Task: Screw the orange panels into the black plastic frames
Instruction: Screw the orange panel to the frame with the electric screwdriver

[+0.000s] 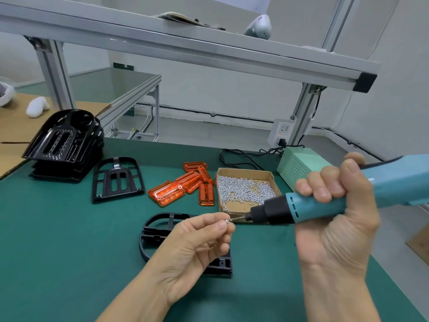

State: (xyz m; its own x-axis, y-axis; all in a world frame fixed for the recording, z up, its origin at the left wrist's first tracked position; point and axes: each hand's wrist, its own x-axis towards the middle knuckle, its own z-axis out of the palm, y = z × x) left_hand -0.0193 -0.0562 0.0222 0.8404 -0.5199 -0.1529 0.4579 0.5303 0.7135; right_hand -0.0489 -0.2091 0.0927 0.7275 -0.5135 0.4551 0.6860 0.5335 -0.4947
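My right hand grips a teal electric screwdriver, its bit pointing left. My left hand pinches a small silver screw right at the bit's tip. Under my left hand lies a black plastic frame on the green mat, partly hidden by the hand. A pile of several orange panels lies behind it. A cardboard box of screws sits to the right of the panels. Another black frame lies flat to the left.
A stack of black frames stands at the back left. A pale green power unit with black cables sits behind the screw box. An aluminium shelf beam crosses overhead. Brown cardboard covers the far left.
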